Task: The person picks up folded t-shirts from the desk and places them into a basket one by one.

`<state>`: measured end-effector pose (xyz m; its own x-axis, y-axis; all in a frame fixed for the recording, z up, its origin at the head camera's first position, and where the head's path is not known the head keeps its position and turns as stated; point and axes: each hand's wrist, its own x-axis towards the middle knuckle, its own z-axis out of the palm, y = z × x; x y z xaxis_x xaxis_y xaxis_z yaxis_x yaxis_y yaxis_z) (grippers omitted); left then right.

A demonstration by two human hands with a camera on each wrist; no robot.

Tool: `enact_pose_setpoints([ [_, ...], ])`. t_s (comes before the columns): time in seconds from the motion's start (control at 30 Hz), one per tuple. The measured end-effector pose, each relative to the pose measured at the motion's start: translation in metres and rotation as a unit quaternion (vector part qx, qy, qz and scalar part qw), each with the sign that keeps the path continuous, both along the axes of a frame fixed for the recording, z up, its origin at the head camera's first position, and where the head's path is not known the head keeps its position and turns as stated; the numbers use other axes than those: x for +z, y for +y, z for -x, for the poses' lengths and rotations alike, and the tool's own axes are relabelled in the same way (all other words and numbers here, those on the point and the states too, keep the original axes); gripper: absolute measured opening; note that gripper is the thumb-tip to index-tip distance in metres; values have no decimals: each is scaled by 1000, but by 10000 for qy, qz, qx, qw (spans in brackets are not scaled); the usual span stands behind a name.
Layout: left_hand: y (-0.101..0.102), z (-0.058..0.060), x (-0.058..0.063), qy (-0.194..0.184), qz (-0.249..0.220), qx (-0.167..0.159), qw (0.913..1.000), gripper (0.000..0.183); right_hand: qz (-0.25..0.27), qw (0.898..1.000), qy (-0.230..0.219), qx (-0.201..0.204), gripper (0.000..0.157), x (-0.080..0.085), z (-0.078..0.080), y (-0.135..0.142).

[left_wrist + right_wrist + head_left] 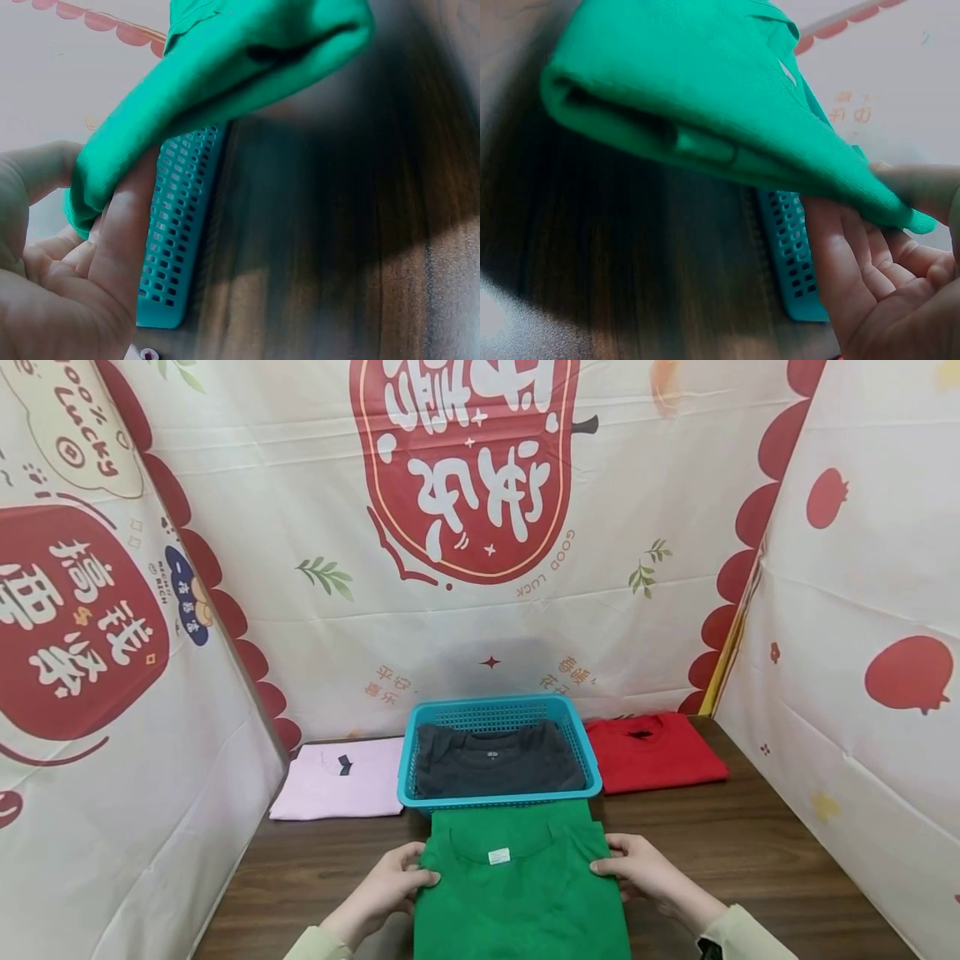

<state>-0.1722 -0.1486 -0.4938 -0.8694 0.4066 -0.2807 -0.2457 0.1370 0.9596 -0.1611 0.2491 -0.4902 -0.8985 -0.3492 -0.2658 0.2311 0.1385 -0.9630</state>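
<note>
A folded green T-shirt [517, 902] with a white neck label is held up in front of the basket. My left hand [393, 885] pinches its left edge near the shoulder, thumb on top and fingers beneath. On the opposite edge my right hand [637, 872] grips the same way. Both wrist views show the folded layers of the green T-shirt [217, 82] raised over the wooden table, sagging between the hands. Just behind it stands a blue plastic basket [592, 760], with a folded dark grey T-shirt [495, 768] lying inside.
To the basket's left lies a folded pale pink T-shirt [337, 785]; a folded red T-shirt [660, 756] lies to its right. The brown wooden table [750, 860] is enclosed by printed cloth walls [480, 635] at the back and both sides.
</note>
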Motion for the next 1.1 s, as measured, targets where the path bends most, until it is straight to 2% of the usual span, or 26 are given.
enact_pose_setpoints([
  [0.57,-9,-5,13,74,-121,-147,9998,46,300,9993,41,231,53,13,-3,-2],
  [1.1,-15,4,23,216,-106,-236,9994,48,378,9990,220,128,54,29,0,-8],
])
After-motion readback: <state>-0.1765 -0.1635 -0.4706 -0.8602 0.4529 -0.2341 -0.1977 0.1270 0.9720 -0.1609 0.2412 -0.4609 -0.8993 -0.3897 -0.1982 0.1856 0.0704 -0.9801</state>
